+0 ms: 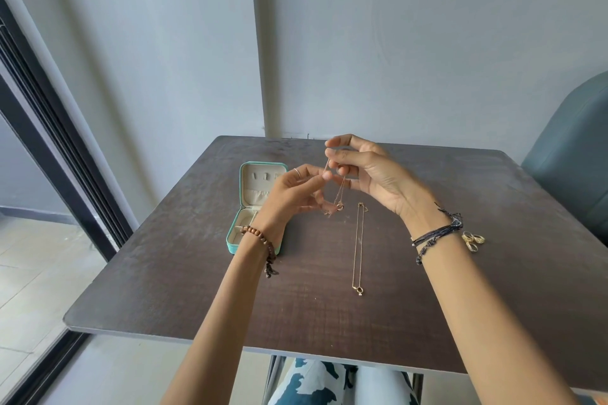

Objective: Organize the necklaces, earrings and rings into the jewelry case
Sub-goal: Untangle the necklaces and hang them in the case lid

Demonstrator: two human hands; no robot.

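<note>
Table [329, 289]: dark wood-grain top, square, set against a pale wall. A teal chair [572, 161] stands off its right side.

Case [255, 207]: teal, unzipped, lying open at the table's left-centre. Lid [263, 182] stands up at the back with small hooks and a gathered pocket; cream compartments show in the base. The left wrist partly covers the base, so what lies inside cannot be told.

Left hand [292, 197]: raised above the table just right of the case, fingers curled, thumb and forefinger pinching a fine chain [340, 194]. Plain ring on one finger; bead bracelet on the wrist.

Right hand [365, 171]: higher and just beyond the left, fingertips pinching the same chain near its upper end. Cord bracelets on the wrist.

The chain hangs between the two hands, its pendant end dangling low, near or touching the tabletop; which cannot be told.

Second necklace [358, 246]: laid out straight on the table between the forearms, pendant toward the person, untouched.

Rings [472, 240]: small gold cluster on the table just right of the right wrist. No earrings can be made out.

Step in hand, by judgement: the first necklace, being straightened or its clasp worked before stowing. Task looks early.

Next move likely calls for carrying the chain left to the lid and looping it over a hook, tail tucked in the pocket. Needs fine pinch control; a slack chain could tangle.
</note>
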